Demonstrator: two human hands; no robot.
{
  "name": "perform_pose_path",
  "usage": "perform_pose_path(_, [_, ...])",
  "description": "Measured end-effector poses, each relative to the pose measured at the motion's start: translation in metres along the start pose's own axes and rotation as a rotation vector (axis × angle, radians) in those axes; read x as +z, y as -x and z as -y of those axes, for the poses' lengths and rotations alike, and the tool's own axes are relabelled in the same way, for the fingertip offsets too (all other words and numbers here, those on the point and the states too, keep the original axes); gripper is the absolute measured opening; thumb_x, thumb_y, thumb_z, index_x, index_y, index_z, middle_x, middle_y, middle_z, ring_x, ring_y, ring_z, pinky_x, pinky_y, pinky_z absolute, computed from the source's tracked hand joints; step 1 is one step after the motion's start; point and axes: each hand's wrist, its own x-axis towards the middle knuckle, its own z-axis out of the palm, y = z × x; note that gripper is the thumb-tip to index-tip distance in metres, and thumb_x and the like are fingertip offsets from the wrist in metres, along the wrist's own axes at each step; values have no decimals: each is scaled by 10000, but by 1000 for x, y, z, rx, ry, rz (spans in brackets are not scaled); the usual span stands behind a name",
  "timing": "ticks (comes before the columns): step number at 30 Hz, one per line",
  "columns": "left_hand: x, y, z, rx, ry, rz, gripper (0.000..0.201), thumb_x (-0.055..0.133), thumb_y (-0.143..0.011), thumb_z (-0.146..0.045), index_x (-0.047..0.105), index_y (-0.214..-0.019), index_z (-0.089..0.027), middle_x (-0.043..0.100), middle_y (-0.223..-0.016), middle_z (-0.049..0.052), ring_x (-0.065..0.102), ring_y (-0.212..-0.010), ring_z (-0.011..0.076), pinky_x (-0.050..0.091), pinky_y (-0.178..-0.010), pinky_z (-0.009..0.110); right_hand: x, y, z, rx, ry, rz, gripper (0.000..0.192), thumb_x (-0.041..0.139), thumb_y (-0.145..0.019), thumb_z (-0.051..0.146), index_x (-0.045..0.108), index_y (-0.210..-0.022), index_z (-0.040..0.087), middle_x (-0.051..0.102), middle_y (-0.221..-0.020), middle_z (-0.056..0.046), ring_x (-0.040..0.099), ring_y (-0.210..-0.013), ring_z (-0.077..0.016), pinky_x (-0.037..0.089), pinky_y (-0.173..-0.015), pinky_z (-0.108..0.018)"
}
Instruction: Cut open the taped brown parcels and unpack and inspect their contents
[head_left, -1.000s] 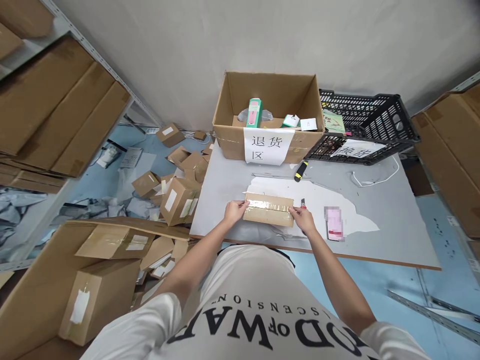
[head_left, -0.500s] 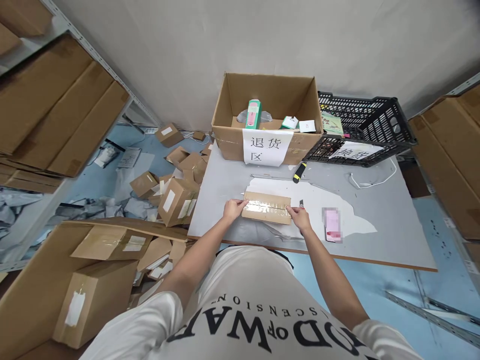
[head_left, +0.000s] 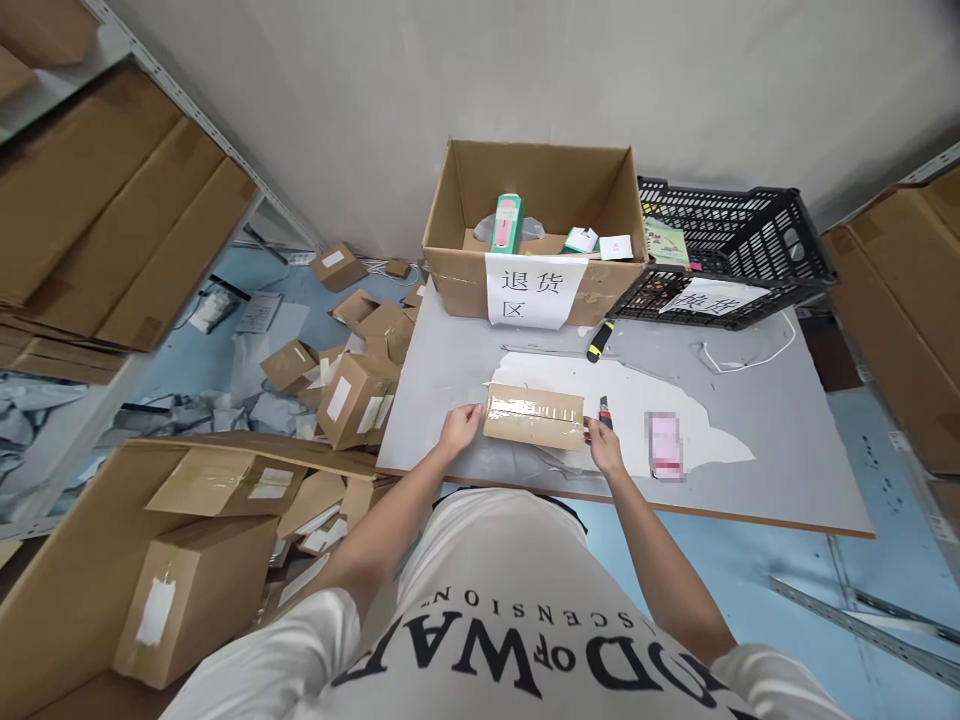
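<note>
Since the earlier frame, slid outward along the small flat brown cardboard parcel sealed with clear tape [head_left: 534, 416]: left hand [head_left: 459, 430] off the taped top to the parcel's left end, right hand [head_left: 604, 446] to the right end, the parcel itself barely shifted. Rested flat near the front edge of the grey tabletop with a white patch of peeled surface [head_left: 750, 400], over some crumpled grey wrapping. Gripped at both short ends, fingers curled against the cardboard, neither hand open. Judged from this: still sealed, tape unbroken across the top, nothing taken out; opening and sorting of the contents apparently still ahead. Lay untouched just beyond the right hand, a small red-handled cutter [head_left: 604, 409], and farther back a yellow-and-black utility knife [head_left: 601, 341]. Stood at the back of the table, a large open brown cardboard carton [head_left: 536, 225] holding a green-and-pink product box and small white packets, with a white paper sign [head_left: 531, 290] hung on its front reading "退货区". Beside it, a black plastic mesh crate [head_left: 731, 250] with its own handwritten paper sign, characters too tilted to read. Printed on the person's white T-shirt, upside down in this view, large letters partly legible as "WA", "OF" and "OD", with smaller letters "SCENSION" above. Also blurred out, a pink phone-like object [head_left: 664, 445] to the right.
</note>
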Motion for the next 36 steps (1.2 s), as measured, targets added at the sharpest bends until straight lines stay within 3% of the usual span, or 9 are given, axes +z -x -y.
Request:
perform_pose_path(3, [2, 10, 18, 6, 57, 32, 426, 498, -822, -389, 647, -1149, -161, 668, -1152, 80, 606, -1082, 238, 437, -949, 327, 0, 15, -16, 30, -81, -13, 491, 422, -856, 435, 549, -1257, 181, 592, -1255, -120, 643, -1000, -225, 486, -909, -400])
perform_pose_path(8, [14, 24, 37, 91, 213, 199, 588, 647, -704, -363, 566, -1258, -185, 539, -1335, 70, 466, -1264, 268, 344, -1072, 392, 7, 33, -27, -74, -52, 162, 758, 604, -720, 294, 338, -1428, 238, 511, -1363, -79, 518, -1210, -251, 427, -996, -430])
perform_pose_path(11, [23, 27, 38, 145, 231, 229, 486, 590, -764, -387, 601, -1210, -196, 603, -1261, 57, 472, -1259, 260, 318, -1088, 409, 14, 36, -19, -104, -22, 177, 630, 566, -756, 322, 427, -1364, 226, 588, -1277, -76, 569, -1133, -252, 442, -964, -423])
perform_pose_path(15, [29, 25, 35, 152, 212, 192, 401, 523, -816, -380, 637, -1155, -198, 647, -1191, 64, 530, -1196, 273, 350, -1060, 423, 19, 34, -5, -74, 74, 130, 426, 441, -832, 378, 570, -1189, 182, 702, -1015, -93, 651, -895, -260, 486, -840, -404])
perform_pose_path(19, [24, 22, 25, 152, 167, 172, 370, 482, -841, -345, 641, -1142, -198, 664, -1162, 50, 554, -1164, 257, 386, -1027, 389, 13, 31, 6, -102, 95, 119, 425, 419, -848, 402, 590, -1148, 153, 709, -958, -101, 646, -839, -249, 483, -786, -359])
perform_pose_path(23, [14, 20, 5, 136, 108, 79, 384, 460, -868, -353, 636, -1158, -172, 694, -1089, 56, 587, -1108, 244, 417, -982, 349, -1, 23, 20, -127, 141, 122, 429, 417, -858, 457, 636, -1074, 158, 712, -907, -97, 637, -792, -236, 470, -740, -322])
perform_pose_path(29, [-1, 13, -24, 136, -48, 20, 433, 389, -908, -423, 643, -1160, -180, 697, -1083, 63, 638, -961, 234, 459, -810, 296, -19, 7, 49, -130, 234, 45, 469, 356, -894, 507, 669, -1030, 186, 710, -836, -82, 628, -739, -233, 423, -663, -292])
perform_pose_path(34, [1, 11, -28, 82, -171, 42, 453, 378, -903, -449, 724, -967, -164, 730, -812, 52, 650, -769, 212, 436, -683, 264, -20, 0, 55, -91, 379, 8, 534, 303, -910, 533, 703, -870, 181, 696, -757, -91, 606, -684, -227, 384, -624, -293])
perform_pose_path(36, [4, 10, -25, 73, -171, 53, 431, 403, -891, -448, 726, -966, -173, 732, -810, 49, 653, -764, 209, 437, -673, 260, -18, -2, 52, -59, 402, 10, 539, 302, -910, 537, 708, -857, 185, 699, -759, -92, 610, -691, -229, 384, -620, -295])
